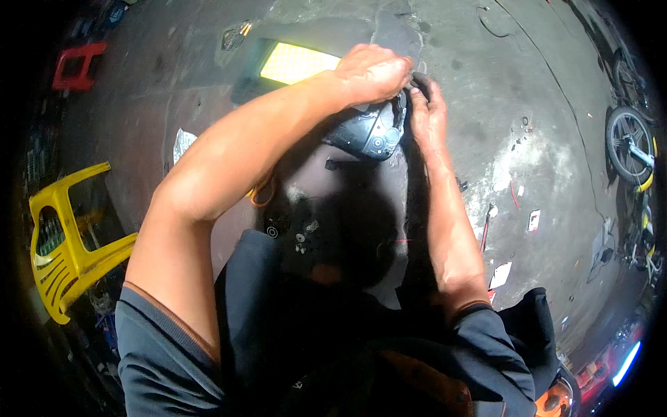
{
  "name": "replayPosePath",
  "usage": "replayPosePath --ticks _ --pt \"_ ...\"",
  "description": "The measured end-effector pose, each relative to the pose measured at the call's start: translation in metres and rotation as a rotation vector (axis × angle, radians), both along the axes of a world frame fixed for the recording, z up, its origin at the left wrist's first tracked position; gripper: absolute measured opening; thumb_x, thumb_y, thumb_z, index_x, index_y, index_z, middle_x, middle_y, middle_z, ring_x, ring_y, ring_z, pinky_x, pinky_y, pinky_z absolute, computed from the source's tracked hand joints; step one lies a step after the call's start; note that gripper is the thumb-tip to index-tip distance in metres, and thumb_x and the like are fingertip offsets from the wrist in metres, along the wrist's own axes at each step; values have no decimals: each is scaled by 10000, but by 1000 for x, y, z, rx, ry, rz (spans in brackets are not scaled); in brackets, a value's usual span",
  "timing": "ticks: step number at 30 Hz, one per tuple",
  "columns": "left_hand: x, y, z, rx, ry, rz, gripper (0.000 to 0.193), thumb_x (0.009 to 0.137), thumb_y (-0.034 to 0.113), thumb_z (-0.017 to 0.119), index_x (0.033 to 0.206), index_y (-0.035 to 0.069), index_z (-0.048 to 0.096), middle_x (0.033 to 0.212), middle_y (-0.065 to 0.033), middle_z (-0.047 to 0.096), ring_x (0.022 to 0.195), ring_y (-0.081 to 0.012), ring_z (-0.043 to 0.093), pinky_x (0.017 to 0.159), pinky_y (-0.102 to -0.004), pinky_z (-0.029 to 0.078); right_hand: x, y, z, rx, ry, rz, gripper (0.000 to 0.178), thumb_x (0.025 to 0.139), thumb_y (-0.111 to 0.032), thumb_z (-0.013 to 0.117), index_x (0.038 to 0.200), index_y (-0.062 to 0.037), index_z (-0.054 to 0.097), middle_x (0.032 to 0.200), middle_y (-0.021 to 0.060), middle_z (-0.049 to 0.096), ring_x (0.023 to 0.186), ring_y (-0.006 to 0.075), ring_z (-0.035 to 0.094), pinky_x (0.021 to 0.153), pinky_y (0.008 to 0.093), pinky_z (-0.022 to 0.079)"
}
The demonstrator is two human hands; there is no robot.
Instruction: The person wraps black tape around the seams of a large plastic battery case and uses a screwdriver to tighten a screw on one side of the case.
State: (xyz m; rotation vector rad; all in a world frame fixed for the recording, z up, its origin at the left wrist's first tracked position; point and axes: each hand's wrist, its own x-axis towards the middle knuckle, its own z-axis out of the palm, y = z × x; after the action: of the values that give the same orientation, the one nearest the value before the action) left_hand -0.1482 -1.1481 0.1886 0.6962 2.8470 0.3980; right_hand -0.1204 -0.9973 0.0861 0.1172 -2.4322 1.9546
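Observation:
A dark, glossy moulded housing (368, 135) with round fittings on its face sits on the floor ahead of me; it looks like a vehicle part, but its kind is unclear. My left hand (375, 73) is over its far edge, fingers curled closed, palm side hidden. Close by on the right, my right hand (429, 115) has its thumb and fingers bent around a small dark piece at the housing's upper right corner. What either hand grips there is too small to name. Just past my left wrist glows a yellow-white lamp panel (295, 64).
A yellow plastic stool (76, 240) lies at the left, with a red stool (78, 67) farther back. Small scraps and a card (533, 220) litter the floor at right. A wheel (629, 147) stands at the far right, near a long cable (556, 97).

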Motion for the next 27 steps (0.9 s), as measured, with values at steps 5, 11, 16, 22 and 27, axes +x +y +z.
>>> replayPosePath --ticks 5,11,16,22,27 --pt "-3 12 18 -9 -138 82 310 920 332 517 1010 53 618 975 -204 665 931 -408 620 790 -511 478 5 6 -19 -204 -219 -85 254 903 -51 558 1145 16 594 1114 146 640 1049 223 589 926 314 448" --pt "-6 4 -15 43 31 8 364 896 355 544 1005 16 615 941 -218 669 922 -411 629 806 -506 481 12 0 -23 -178 -248 -59 283 857 -61 608 1130 11 610 1021 119 667 923 176 614 834 298 480" --pt "-8 17 22 -130 -124 149 392 864 401 582 955 32 679 893 -212 682 897 -391 648 810 -476 494 11 4 -30 -186 -199 -64 299 834 -90 626 1113 17 621 1008 129 657 896 196 627 825 315 486" --pt "-9 12 15 -57 -64 339 460 842 480 582 921 43 700 832 -218 679 840 -384 654 772 -472 503 12 4 -35 -164 -206 -56 299 810 -79 624 1090 28 626 1082 160 622 971 251 631 867 342 483" --pt "-12 2 10 23 -98 403 462 840 472 579 904 31 703 794 -202 679 746 -331 671 716 -425 513 15 7 -32 -153 -221 -51 298 815 -89 621 1090 24 628 1088 157 623 988 244 622 883 343 475"
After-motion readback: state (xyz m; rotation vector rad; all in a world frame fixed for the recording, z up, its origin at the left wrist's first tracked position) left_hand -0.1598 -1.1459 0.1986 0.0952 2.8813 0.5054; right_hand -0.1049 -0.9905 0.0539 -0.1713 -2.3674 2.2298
